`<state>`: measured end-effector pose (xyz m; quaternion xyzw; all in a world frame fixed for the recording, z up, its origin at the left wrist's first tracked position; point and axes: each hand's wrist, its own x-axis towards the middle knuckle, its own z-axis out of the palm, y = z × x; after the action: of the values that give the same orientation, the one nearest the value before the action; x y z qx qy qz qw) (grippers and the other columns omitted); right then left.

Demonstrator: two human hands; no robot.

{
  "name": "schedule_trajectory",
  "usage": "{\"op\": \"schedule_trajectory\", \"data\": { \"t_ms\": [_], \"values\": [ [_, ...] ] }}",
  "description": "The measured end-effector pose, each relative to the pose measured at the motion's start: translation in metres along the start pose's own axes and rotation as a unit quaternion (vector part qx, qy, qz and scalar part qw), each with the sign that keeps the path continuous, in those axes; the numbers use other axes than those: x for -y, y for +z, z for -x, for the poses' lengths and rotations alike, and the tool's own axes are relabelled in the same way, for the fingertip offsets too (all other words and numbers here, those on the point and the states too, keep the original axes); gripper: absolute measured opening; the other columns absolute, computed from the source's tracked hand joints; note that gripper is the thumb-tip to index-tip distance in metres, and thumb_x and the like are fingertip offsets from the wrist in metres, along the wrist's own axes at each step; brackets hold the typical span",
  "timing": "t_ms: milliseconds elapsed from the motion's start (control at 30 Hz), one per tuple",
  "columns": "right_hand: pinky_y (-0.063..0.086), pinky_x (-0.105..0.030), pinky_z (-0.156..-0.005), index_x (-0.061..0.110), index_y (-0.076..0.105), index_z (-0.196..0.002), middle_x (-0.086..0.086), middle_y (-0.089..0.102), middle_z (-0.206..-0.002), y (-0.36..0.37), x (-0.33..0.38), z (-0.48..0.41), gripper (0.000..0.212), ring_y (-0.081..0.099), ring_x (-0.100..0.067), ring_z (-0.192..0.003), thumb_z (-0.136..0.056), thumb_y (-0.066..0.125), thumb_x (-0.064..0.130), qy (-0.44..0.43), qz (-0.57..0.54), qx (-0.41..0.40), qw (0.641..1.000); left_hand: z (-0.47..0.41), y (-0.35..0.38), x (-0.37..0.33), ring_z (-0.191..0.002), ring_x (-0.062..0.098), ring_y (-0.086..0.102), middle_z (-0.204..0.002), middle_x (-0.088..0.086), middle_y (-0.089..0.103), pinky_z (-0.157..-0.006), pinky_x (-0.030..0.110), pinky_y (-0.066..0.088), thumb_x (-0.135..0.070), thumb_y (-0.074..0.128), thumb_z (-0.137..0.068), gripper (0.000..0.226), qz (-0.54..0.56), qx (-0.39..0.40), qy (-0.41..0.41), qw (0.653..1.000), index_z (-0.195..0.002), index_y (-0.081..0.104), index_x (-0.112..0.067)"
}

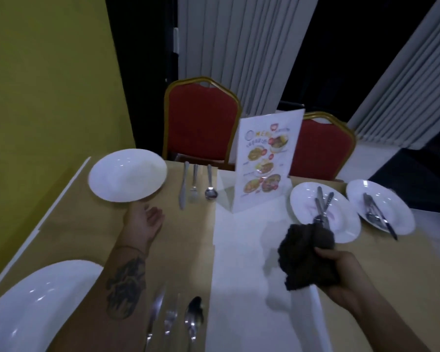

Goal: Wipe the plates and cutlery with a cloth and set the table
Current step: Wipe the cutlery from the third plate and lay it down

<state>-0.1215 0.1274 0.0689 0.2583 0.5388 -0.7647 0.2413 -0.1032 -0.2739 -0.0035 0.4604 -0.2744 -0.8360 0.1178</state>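
My right hand (341,275) grips a bunched dark cloth (308,257), which overlaps the near rim of a white plate (346,224). That plate carries a bundle of cutlery (321,207). My left hand (144,219) lies palm up with loosely curled fingers at the near rim of a bare white plate (127,175) at the far left; whether it touches the rim is unclear. A knife (183,186), fork (194,184) and spoon (210,184) lie in a row beside that plate. Another white plate (36,306) sits near left with its own knife, fork and spoon (170,318).
A further plate (396,199) holding cutlery sits at the far right edge. A standing menu card (264,161) rises mid-table on a white runner (239,275). Two red chairs (201,123) stand behind the table. A yellow wall runs along the left.
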Motion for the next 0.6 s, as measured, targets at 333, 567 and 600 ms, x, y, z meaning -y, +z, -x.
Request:
{"op": "schedule_trajectory", "data": {
  "t_ms": [333, 567, 600],
  "values": [
    [0.049, -0.042, -0.073, 0.005, 0.061, -0.12, -0.025, 0.069, -0.104, -0.091, 0.035, -0.025, 0.038, 0.063, -0.039, -0.087, -0.088, 0.042, -0.004, -0.009, 0.024, -0.045, 0.999, 0.102, 0.146, 0.214, -0.063, 0.023, 0.057, -0.073, 0.011, 0.061, -0.058, 0.029, 0.049, -0.009, 0.053, -0.093, 0.007, -0.197, 0.097, -0.088, 0.972, -0.09, 0.059, -0.006],
    [0.047, -0.037, -0.058, 0.013, 0.064, -0.113, -0.025, 0.071, -0.097, -0.185, 0.082, -0.04, 0.049, 0.065, -0.034, -0.074, -0.083, 0.041, -0.016, -0.111, 0.132, -0.063, 0.983, 0.14, 0.231, 0.316, -0.054, 0.026, 0.055, -0.059, 0.014, 0.058, -0.06, 0.036, 0.046, -0.011, 0.061, -0.071, 0.012, -0.415, 0.119, -0.024, 0.902, -0.079, 0.063, -0.002],
    [0.048, -0.038, -0.06, 0.013, 0.064, -0.114, -0.024, 0.072, -0.098, -0.197, 0.087, -0.042, 0.048, 0.066, -0.035, -0.076, -0.083, 0.041, -0.016, -0.113, 0.141, -0.062, 0.982, 0.139, 0.236, 0.327, -0.053, 0.028, 0.055, -0.056, 0.017, 0.058, -0.059, 0.036, 0.045, -0.012, 0.06, -0.064, 0.018, -0.427, 0.106, -0.021, 0.898, -0.076, 0.064, 0.001]
  ]
}}
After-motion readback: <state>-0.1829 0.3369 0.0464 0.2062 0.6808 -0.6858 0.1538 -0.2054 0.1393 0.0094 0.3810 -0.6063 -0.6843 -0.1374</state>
